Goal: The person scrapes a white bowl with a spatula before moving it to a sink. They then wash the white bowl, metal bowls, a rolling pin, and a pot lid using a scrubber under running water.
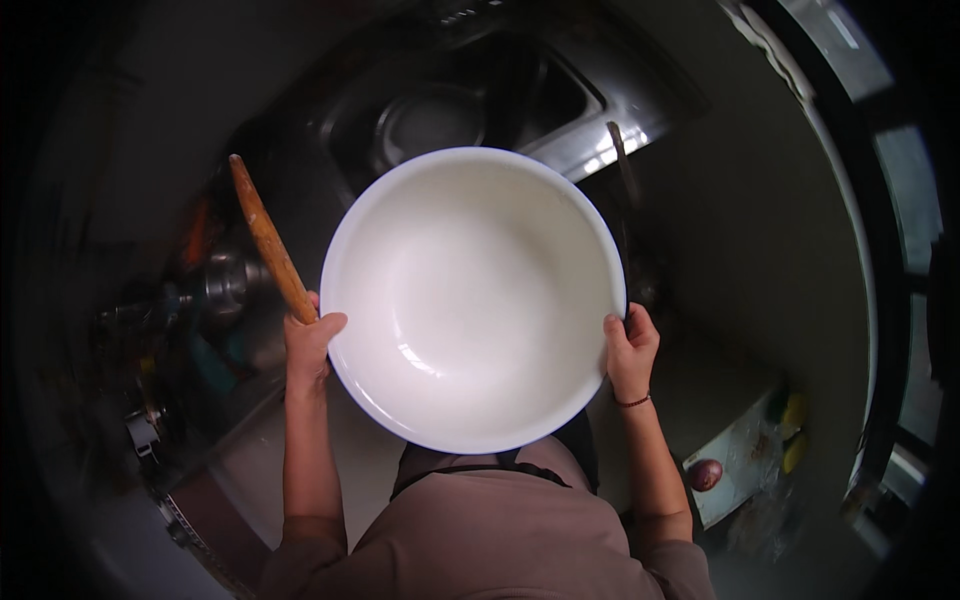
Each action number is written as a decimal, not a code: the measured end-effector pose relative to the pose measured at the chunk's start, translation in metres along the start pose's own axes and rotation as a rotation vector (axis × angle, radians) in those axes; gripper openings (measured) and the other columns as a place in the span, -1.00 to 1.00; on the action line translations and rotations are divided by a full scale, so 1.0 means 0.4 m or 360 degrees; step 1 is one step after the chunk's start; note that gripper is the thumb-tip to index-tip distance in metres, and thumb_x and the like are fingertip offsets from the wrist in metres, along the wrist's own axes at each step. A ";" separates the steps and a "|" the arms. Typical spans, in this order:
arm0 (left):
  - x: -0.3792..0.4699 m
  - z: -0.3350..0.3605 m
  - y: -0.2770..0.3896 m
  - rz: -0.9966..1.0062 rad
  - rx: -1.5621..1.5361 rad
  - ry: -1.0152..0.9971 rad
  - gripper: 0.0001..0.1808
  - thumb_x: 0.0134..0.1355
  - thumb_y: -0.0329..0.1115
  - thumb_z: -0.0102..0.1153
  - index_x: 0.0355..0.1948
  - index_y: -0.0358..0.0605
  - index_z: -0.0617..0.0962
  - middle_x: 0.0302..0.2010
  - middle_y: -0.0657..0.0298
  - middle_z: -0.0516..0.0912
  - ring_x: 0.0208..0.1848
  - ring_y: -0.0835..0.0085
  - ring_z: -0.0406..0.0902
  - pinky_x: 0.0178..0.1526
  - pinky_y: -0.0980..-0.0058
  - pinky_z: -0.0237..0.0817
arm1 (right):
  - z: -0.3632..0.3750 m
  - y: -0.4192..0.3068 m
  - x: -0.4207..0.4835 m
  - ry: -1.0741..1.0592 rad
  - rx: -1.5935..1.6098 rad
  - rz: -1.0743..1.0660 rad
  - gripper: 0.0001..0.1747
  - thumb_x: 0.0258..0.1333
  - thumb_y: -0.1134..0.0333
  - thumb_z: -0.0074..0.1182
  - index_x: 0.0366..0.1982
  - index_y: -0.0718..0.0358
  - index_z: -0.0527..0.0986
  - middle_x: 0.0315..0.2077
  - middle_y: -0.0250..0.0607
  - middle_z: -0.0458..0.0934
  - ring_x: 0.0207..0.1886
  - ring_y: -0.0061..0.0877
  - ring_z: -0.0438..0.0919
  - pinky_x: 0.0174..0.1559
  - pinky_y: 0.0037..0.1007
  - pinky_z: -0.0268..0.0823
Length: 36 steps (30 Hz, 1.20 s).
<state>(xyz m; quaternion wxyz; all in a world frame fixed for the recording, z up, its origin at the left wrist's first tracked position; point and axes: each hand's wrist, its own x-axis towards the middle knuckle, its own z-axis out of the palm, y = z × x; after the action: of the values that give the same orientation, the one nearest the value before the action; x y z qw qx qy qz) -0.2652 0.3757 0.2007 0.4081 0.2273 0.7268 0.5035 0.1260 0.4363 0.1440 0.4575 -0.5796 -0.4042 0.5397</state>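
A large white basin, its inside bare and glossy, is held up before my body. My left hand grips its left rim with the thumb over the edge. The same hand also holds a wooden rolling pin, which slants up and to the left beside the basin. On the opposite rim, my right hand clasps the edge with its thumb on top. The fingers under the basin are partly hidden.
Beyond the basin lies a dark metal sink in a shiny counter. A red onion rests on a pale board at lower right, near yellow produce. Metal ware stands dimly at left.
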 end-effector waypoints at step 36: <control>0.270 -0.583 -0.182 -0.0284 -0.0152 0.0460 -0.54 -0.14 -0.51 0.23 -0.14 -0.29 0.43 -0.29 0.28 0.48 -0.31 0.48 0.49 -0.19 0.55 0.36 | 0.647 0.046 0.071 -0.0755 -0.0838 -0.0315 -0.76 0.02 0.39 0.07 -0.29 0.42 0.44 -0.58 -0.03 0.51 -0.52 -0.38 0.52 -0.39 -0.37 0.36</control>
<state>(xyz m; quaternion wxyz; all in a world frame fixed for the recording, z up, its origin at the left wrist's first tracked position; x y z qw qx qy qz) -0.5119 0.3000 0.1320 0.3527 0.0676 0.7705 0.5266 -0.1295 0.4833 0.1194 0.2362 -0.4944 -0.6782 0.4897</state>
